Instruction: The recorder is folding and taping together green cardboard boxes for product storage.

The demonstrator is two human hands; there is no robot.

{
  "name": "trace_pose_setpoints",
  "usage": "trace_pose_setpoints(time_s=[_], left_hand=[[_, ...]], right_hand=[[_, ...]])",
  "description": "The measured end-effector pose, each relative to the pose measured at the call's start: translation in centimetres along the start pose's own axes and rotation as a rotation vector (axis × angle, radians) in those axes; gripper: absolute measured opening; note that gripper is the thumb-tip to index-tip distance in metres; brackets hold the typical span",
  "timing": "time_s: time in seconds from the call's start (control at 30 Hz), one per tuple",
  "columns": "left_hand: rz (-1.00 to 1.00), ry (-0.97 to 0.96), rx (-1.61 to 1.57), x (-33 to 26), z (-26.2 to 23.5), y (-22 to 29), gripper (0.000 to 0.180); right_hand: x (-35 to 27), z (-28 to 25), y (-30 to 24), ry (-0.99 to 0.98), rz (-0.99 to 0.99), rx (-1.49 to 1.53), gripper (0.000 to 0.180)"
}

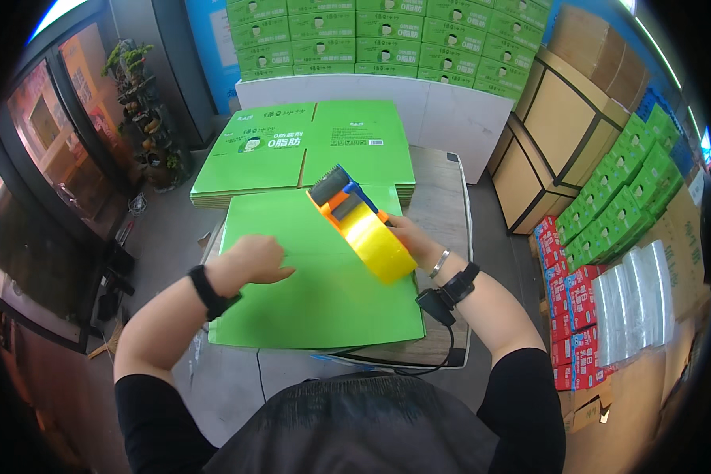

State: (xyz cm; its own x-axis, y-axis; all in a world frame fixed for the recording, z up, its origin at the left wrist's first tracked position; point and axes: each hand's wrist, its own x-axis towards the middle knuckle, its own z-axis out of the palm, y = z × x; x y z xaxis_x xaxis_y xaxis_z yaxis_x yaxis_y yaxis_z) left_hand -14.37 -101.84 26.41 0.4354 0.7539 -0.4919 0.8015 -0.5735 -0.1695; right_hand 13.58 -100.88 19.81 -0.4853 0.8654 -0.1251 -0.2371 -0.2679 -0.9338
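Note:
My right hand (pixel 415 239) is wrapped round a tape dispenser (pixel 338 197) with an orange and blue frame, dark rollers and a big roll of yellow tape (pixel 378 249). The dispenser is raised and tilted above a green cardboard carton (pixel 332 308). Over that carton's left part is my left hand (pixel 253 259), fingers curled in and thumb toward the middle; I see nothing in it. The carton's top is plain green with a seam across it, partly behind my left hand. Whether the left hand touches the carton I cannot tell.
Flattened green printed cartons (pixel 355 162) lie stacked at the table's far side. Beyond a white panel (pixel 450 114) rise stacked green boxes (pixel 387 39). Large brown cartons (pixel 561 118), red boxes (pixel 583 296) and clear plastic-wrapped packs (pixel 636 304) stand right. A cable (pixel 452 347) hangs from my right wrist device.

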Motion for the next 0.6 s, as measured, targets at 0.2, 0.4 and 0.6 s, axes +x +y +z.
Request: trace_pose_setpoints(time_s=[0.2,0.4,0.6], left_hand=[[0.347,0.474,-1.085,4.8,-0.6,5.9,0.054],[0.673,0.413,-1.649,10.3,2.7,7.9,0.081],[0.963,0.151,-1.898,14.6,4.9,8.1,0.084]], right_hand=[[-0.9,-1.1,0.5,-0.172,-0.029,0.294,0.035],[-1.5,-0.6,0.8,-0.09,-0.076,0.358,0.047],[-0.6,0.1,2.0,-0.01,-0.378,-0.395,0.038]])
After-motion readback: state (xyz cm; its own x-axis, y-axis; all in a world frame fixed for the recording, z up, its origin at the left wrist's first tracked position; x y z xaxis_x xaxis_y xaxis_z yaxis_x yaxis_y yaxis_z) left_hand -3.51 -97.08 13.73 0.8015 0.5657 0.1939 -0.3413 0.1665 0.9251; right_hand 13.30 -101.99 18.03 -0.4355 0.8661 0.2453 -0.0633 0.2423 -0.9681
